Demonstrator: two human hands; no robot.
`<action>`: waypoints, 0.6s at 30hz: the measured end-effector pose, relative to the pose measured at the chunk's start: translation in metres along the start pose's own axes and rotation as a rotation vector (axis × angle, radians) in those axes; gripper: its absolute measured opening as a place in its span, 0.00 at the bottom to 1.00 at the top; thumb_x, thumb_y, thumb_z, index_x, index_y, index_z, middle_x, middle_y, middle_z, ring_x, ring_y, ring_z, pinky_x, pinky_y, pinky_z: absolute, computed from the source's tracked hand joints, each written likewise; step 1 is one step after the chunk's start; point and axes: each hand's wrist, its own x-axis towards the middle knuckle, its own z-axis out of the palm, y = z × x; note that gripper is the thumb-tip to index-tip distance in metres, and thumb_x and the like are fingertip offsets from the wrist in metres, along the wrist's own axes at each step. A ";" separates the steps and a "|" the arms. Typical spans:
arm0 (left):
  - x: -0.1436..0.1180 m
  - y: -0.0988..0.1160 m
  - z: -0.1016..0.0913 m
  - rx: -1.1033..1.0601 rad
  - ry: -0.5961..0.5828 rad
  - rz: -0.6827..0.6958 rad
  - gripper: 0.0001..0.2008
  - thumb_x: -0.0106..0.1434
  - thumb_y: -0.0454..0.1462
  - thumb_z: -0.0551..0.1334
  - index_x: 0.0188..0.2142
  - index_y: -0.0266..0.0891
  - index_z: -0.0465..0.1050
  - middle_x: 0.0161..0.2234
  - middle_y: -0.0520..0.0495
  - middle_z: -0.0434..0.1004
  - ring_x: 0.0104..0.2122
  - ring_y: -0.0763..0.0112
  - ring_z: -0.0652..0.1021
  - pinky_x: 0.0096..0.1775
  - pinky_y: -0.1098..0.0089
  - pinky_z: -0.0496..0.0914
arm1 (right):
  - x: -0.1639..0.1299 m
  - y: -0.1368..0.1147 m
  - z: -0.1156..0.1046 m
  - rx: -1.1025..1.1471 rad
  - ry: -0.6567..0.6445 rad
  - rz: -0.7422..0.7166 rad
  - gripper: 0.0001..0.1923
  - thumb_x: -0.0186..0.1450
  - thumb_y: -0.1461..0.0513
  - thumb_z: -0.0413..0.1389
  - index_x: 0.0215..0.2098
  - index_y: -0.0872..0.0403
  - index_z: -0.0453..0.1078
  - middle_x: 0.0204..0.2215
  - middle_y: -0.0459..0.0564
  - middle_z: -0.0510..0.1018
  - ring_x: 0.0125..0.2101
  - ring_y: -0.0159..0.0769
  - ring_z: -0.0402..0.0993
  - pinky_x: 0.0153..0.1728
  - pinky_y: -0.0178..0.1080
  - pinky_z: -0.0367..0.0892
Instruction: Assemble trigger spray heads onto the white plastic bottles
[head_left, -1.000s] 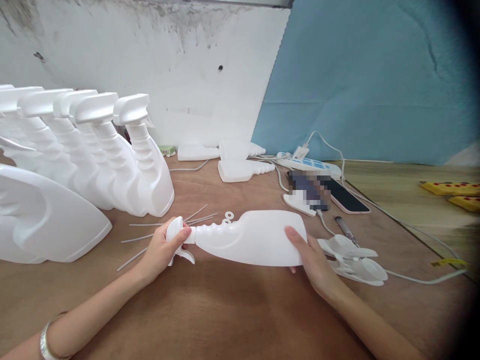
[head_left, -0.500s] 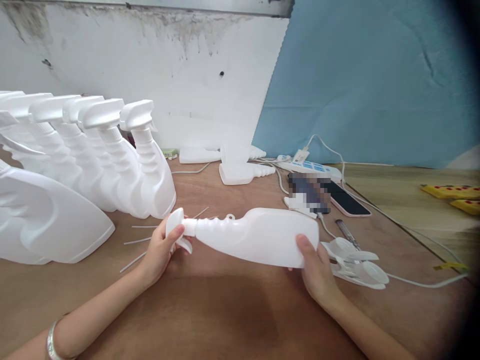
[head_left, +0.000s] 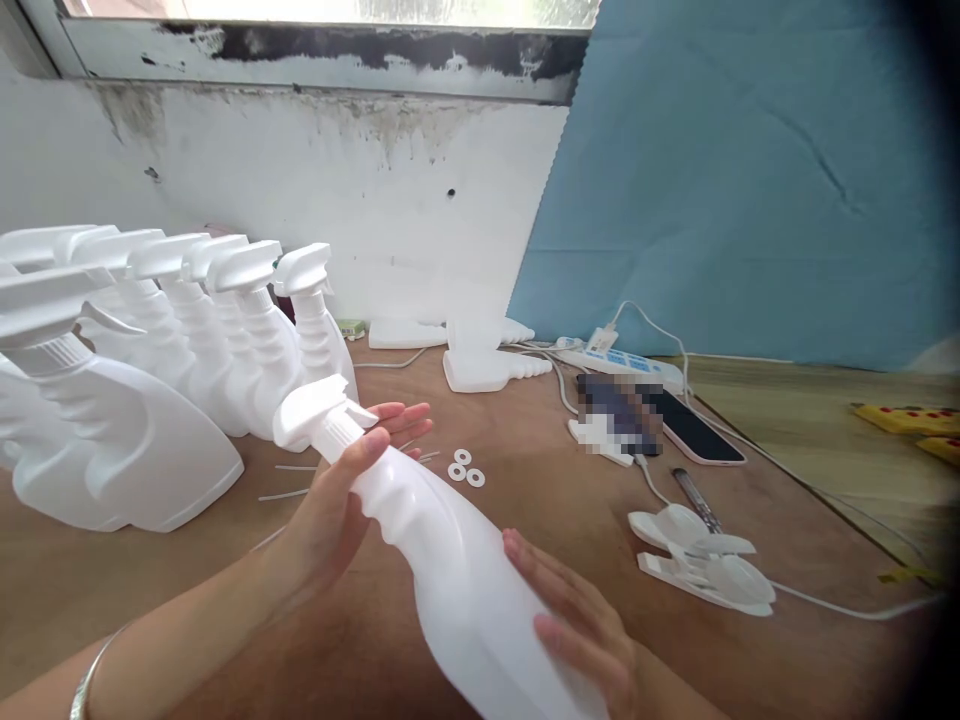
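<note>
I hold a white spray bottle off the wooden table, tilted with its trigger head up and to the left. My left hand grips the ribbed neck just below the head, thumb in front and fingers stretched out behind. My right hand lies on the bottle's wide body near the bottom edge of the view.
A row of several finished spray bottles stands at the left. Small white washers and thin tubes lie past my left hand. Loose trigger heads, a pen, a phone, a power strip and headless bottles lie to the right and behind.
The bottle has come up off the table and swung closer to me, head raised. My left hand slid from the trigger head to the neck. The view tipped upward.
</note>
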 end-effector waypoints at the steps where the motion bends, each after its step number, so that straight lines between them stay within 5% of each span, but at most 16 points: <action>1: -0.002 0.005 0.008 0.024 -0.024 0.010 0.19 0.54 0.47 0.60 0.44 0.42 0.66 0.51 0.46 0.69 0.53 0.55 0.67 0.51 0.57 0.64 | 0.002 -0.002 -0.001 -0.065 -0.096 -0.080 0.23 0.62 0.60 0.50 0.56 0.46 0.56 0.52 0.50 0.68 0.52 0.41 0.65 0.47 0.45 0.68; 5: -0.004 0.015 0.034 0.174 -0.131 0.228 0.15 0.55 0.47 0.59 0.40 0.43 0.67 0.49 0.48 0.70 0.53 0.58 0.67 0.53 0.58 0.61 | 0.009 -0.005 -0.004 -0.239 -0.175 -0.190 0.32 0.66 0.56 0.44 0.62 0.64 0.42 0.59 0.56 0.56 0.59 0.38 0.51 0.54 0.39 0.59; 8: 0.000 0.021 0.043 0.390 -0.206 0.387 0.14 0.54 0.47 0.61 0.38 0.43 0.68 0.46 0.48 0.72 0.53 0.59 0.67 0.54 0.59 0.61 | 0.009 -0.002 0.001 -0.344 -0.124 -0.143 0.30 0.67 0.59 0.41 0.63 0.61 0.38 0.62 0.52 0.46 0.60 0.37 0.46 0.55 0.38 0.58; 11: 0.006 0.032 0.044 0.598 -0.242 0.412 0.14 0.51 0.46 0.63 0.34 0.41 0.71 0.44 0.46 0.74 0.51 0.56 0.69 0.49 0.59 0.65 | 0.009 0.002 0.006 -0.449 -0.135 -0.208 0.32 0.63 0.70 0.45 0.63 0.51 0.40 0.63 0.54 0.41 0.60 0.45 0.47 0.53 0.49 0.61; 18: 0.009 0.067 0.028 0.712 0.086 0.515 0.17 0.48 0.50 0.64 0.27 0.38 0.73 0.35 0.44 0.77 0.49 0.54 0.71 0.45 0.59 0.68 | 0.009 0.005 0.007 -0.476 -0.212 -0.184 0.34 0.56 0.77 0.46 0.59 0.56 0.47 0.62 0.62 0.41 0.60 0.54 0.46 0.49 0.58 0.62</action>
